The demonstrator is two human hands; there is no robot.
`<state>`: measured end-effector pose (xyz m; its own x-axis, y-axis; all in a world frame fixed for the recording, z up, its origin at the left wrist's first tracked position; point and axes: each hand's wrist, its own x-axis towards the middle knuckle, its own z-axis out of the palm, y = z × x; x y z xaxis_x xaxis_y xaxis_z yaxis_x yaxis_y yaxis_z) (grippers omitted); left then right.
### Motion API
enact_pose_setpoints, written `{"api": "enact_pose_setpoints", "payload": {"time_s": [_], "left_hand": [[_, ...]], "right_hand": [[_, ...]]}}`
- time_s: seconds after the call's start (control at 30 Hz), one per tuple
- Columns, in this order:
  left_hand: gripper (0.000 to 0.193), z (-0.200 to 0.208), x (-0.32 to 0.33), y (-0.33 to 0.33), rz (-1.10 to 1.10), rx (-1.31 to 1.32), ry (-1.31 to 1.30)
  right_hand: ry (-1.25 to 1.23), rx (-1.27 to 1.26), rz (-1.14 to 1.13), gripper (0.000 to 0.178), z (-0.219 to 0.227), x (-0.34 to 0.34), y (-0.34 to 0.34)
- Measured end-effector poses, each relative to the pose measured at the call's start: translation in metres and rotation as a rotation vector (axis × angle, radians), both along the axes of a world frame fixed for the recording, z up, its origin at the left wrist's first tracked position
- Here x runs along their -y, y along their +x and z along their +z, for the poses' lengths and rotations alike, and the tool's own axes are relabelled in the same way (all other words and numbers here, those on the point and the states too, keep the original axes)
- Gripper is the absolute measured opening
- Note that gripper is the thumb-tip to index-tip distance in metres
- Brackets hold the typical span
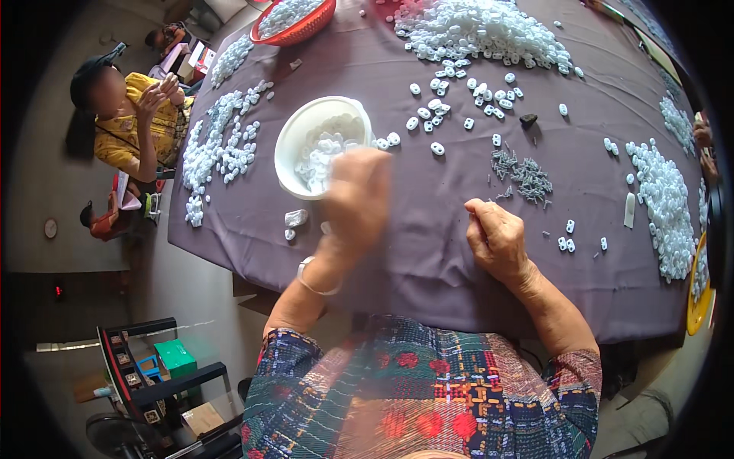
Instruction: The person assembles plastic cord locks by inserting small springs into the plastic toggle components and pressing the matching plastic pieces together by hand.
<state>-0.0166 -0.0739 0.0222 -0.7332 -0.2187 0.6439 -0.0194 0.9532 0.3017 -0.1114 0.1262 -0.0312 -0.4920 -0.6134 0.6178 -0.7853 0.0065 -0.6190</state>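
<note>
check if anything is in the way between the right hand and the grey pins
Nothing visible: only dark purplish tablecloth shows between the right hand and the heap of grey pins. A few white two-hole pieces lie to the right, outside that gap.

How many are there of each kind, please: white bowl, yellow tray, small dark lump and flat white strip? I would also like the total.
White bowl: 1
Yellow tray, at the right edge: 1
Small dark lump: 1
Flat white strip: 1
Total: 4
</note>
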Motion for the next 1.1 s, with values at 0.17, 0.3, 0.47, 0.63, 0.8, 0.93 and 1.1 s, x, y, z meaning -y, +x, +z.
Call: {"api": "enact_pose_setpoints", "payload": {"time_s": [0.17,0.3,0.47,0.63,0.8,0.93,1.1], "left_hand": [[0.055,-0.047,-0.030,-0.029,-0.019,0.201,0.037],[0.079,-0.070,-0.023,-0.053,0.149,0.348,0.113],[0.083,-0.081,-0.010,-0.094,0.140,0.335,0.146],[0.082,-0.078,-0.018,-0.127,0.070,0.334,0.034],[0.079,-0.074,-0.020,-0.160,-0.102,0.318,-0.072],[0.072,-0.083,-0.004,-0.205,0.024,0.273,-0.012],[0.065,-0.082,0.004,-0.255,0.142,0.073,-0.022]], "right_hand": [[0.008,0.052,-0.011,0.018,-0.002,-0.003,-0.001],[-0.015,0.048,-0.010,0.019,-0.005,0.000,-0.003],[0.044,0.043,-0.025,0.021,-0.006,-0.004,-0.004],[0.075,0.036,0.009,0.020,-0.004,-0.004,-0.002],[0.103,0.070,0.030,0.021,-0.004,-0.007,-0.004],[0.144,0.064,0.040,0.021,-0.001,-0.007,-0.007],[0.109,0.024,0.044,0.022,-0.005,-0.004,-0.009]]}}
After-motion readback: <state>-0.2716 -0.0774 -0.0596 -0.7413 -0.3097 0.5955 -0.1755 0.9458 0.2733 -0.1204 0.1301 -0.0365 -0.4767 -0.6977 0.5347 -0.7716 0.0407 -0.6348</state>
